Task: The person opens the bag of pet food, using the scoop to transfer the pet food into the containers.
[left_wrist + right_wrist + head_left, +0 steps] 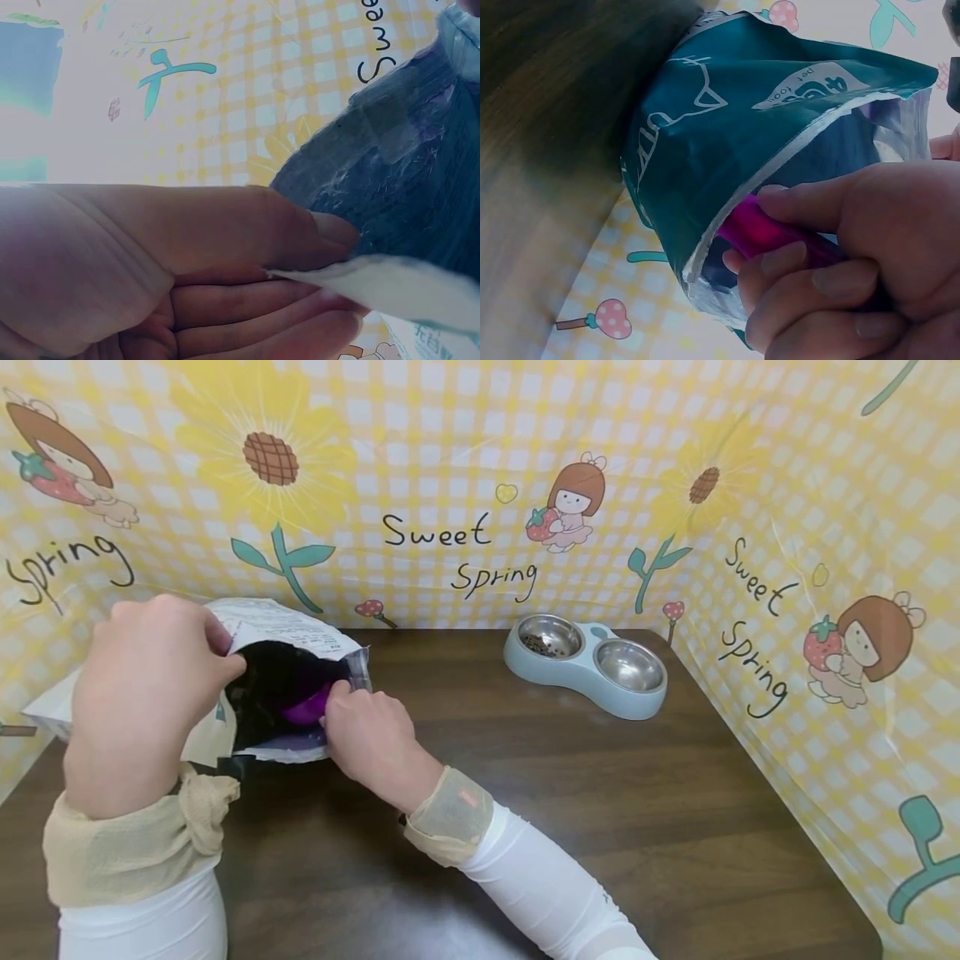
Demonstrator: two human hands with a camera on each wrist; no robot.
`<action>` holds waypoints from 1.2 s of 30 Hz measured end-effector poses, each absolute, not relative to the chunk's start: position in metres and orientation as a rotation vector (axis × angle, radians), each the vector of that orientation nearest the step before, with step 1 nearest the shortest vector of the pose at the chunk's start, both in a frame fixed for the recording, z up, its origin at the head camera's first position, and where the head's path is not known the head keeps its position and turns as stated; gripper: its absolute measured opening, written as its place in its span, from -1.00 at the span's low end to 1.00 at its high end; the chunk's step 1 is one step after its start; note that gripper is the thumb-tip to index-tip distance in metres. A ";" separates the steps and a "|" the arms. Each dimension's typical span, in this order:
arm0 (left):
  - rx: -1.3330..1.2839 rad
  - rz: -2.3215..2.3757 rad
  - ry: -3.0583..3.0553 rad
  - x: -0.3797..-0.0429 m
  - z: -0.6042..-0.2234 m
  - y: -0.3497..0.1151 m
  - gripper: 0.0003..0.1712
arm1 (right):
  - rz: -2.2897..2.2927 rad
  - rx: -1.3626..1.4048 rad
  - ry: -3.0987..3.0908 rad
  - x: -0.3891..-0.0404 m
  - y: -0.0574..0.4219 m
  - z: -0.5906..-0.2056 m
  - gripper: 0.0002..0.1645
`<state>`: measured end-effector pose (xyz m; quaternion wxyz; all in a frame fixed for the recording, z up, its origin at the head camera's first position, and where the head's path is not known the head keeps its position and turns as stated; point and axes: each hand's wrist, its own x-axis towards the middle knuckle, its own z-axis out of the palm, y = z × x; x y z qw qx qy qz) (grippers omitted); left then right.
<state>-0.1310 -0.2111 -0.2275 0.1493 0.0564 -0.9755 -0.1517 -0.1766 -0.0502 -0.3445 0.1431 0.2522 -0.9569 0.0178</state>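
Observation:
A pet food bag (281, 625) lies at the back left with its open mouth facing me; its dark inside shows. My left hand (146, 693) pinches the rim of the bag between thumb and fingers, as the left wrist view also shows. At the other side of the mouth, my right hand (375, 739) grips a purple scoop (759, 232) with curled fingers. The scoop reaches into the bag, and its far end is hidden there. In the right wrist view the bag's teal side (679, 142) carries a white cat outline and lettering.
A light blue double feeder (585, 681) with two steel bowls stands at the back right of the brown table (637, 827). Some dark kibble (546, 645) lies in its left bowl. A yellow checked cloth (450, 460) with printed flowers rises behind and at the sides.

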 end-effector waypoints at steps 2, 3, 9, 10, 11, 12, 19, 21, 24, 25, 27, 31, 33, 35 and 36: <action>0.164 -0.438 -2.805 -0.131 -0.228 -0.212 -0.84 | 0.044 0.732 -2.751 -0.176 -0.050 -0.346 -0.65; 0.165 -0.439 -2.805 -0.131 -0.229 -0.212 -0.83 | 0.036 0.734 -2.753 -0.176 -0.049 -0.347 -0.64; 0.168 -0.433 -2.811 -0.131 -0.229 -0.213 -0.81 | 0.029 0.732 -2.812 -0.178 -0.046 -0.349 -0.57; 0.169 -0.431 -2.812 -0.131 -0.229 -0.213 -0.81 | 0.039 0.736 -2.816 -0.178 -0.045 -0.350 -0.57; 0.168 -0.429 -2.814 -0.131 -0.229 -0.213 -0.81 | 0.045 0.743 -2.819 -0.178 -0.044 -0.350 -0.57; 0.169 -0.427 -2.816 -0.131 -0.229 -0.213 -0.82 | 0.051 0.751 -2.820 -0.177 -0.042 -0.350 -0.57; 0.160 -0.431 -2.805 -0.133 -0.230 -0.215 -0.80 | 0.053 0.783 -2.794 -0.179 -0.027 -0.352 -0.54; 0.160 -0.431 -2.803 -0.133 -0.231 -0.216 -0.79 | 0.067 0.808 -2.774 -0.180 -0.024 -0.353 -0.54; 0.159 -0.434 -2.803 -0.133 -0.231 -0.215 -0.79 | 0.088 0.840 -2.741 -0.181 -0.019 -0.355 -0.55; 0.160 -0.435 -2.805 -0.133 -0.231 -0.215 -0.79 | 0.093 0.849 -2.726 -0.181 -0.017 -0.356 -0.55; 0.159 -0.444 -2.799 -0.133 -0.230 -0.215 -0.80 | 0.101 0.858 -2.694 -0.181 -0.015 -0.357 -0.55; 0.160 -0.445 -2.795 -0.131 -0.230 -0.215 -0.81 | 0.103 0.864 -2.642 -0.182 -0.009 -0.359 -0.55; 0.161 -0.442 -2.794 -0.131 -0.230 -0.215 -0.81 | 0.096 0.872 -2.626 -0.183 -0.006 -0.360 -0.56; 0.162 -0.440 -2.789 -0.131 -0.230 -0.215 -0.81 | 0.090 0.886 -2.618 -0.184 -0.004 -0.361 -0.56; 0.164 -0.439 -2.787 -0.131 -0.230 -0.215 -0.81 | 0.089 0.893 -2.617 -0.185 -0.003 -0.362 -0.56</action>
